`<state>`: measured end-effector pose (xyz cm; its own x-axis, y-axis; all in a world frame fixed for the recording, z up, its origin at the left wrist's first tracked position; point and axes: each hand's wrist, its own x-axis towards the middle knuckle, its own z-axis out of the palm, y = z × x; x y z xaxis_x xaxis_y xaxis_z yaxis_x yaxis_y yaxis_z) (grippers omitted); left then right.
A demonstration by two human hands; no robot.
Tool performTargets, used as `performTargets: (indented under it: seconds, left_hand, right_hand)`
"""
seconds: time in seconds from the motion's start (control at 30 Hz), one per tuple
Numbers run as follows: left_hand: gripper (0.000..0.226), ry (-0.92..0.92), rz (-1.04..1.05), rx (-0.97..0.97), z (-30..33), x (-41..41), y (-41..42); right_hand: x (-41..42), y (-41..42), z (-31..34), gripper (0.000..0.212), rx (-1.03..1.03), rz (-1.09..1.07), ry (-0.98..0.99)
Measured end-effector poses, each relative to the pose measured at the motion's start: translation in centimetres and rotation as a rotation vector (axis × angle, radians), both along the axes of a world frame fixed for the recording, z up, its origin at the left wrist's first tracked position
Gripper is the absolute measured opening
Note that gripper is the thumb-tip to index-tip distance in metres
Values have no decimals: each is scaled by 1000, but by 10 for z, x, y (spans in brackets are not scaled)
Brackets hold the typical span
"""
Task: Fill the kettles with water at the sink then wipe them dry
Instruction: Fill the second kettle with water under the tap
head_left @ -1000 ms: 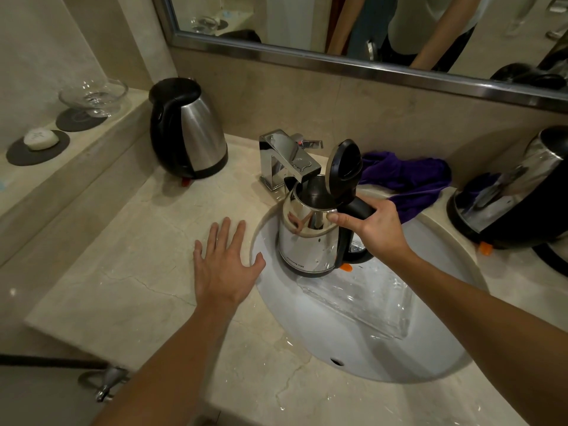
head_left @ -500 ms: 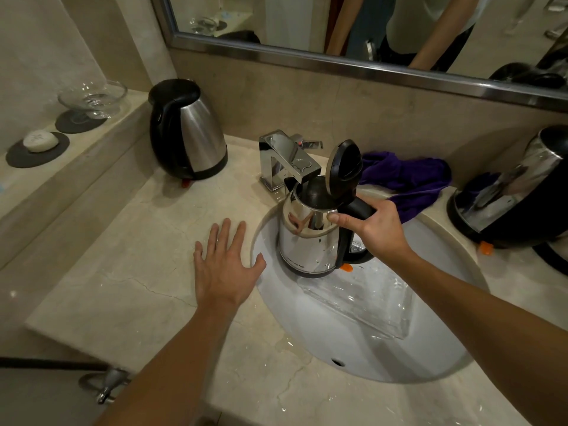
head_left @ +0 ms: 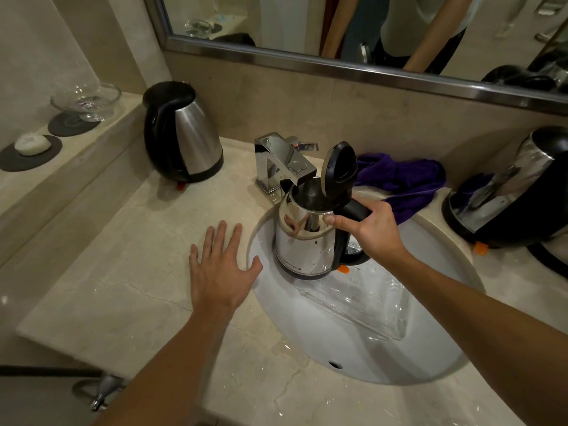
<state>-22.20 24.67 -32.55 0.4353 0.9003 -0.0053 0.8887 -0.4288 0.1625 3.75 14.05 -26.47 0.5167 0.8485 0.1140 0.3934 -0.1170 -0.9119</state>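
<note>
Right hand point(head_left: 373, 230) grips the black handle of the open kettle point(head_left: 307, 238), fingers curled round it, thumb lying along the top toward the rim. We have the kettle held upright in the far-left part of the sink point(head_left: 430, 358), lid point(head_left: 341, 167) flipped up, its opening right under the chrome faucet point(head_left: 284, 162) spout. Can't tell whether water is running.

Left hand point(head_left: 219, 269) lies flat on the table point(head_left: 123, 272) just left of the sink rim, fingers straight and spread wide, holding nothing; thumb reaches the rim.

A clear rectangular tray point(head_left: 362, 305) sits in the basin, near side of the kettle.

Second kettle point(head_left: 181, 133), lid closed, stands on the table at far left, well apart from the sink. Third kettle point(head_left: 507, 192) at the right, just beside the sink rim, partly cut off by the frame edge. Purple cloth point(head_left: 405, 179) lies bunched against the far wall, between the faucet and the right kettle, one end draped onto the sink rim.

Shelf point(head_left: 40, 173) at left: glass bowl point(head_left: 86, 98) and a white soap point(head_left: 32, 144), each on a dark coaster.
</note>
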Motion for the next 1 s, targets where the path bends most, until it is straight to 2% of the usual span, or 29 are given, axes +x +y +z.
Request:
performTargets:
  seconds: [0.17, 0.47, 0.6, 0.73, 0.9, 1.0]
  left_hand:
    - [81, -9, 5, 14, -2, 0, 0]
    - [81, 25, 4, 1, 1, 1, 0]
    - [81, -10, 8, 3, 1, 1, -1]
    - [81, 9, 6, -8, 2, 1, -1]
    - [81, -16, 9, -2, 2, 1, -1]
    - [82, -37, 16, 4, 2, 1, -2]
  right_hand:
    - [2, 0, -2, 25, 1, -3, -3]
    - [6, 1, -8, 47, -23, -6, -7]
    - [5, 0, -6, 42, -25, 2, 5]
    - [5, 0, -7, 47, -28, -8, 0]
    - [8, 0, -8, 27, -21, 6, 33]
    - [7, 0, -7, 33, -19, 8, 21]
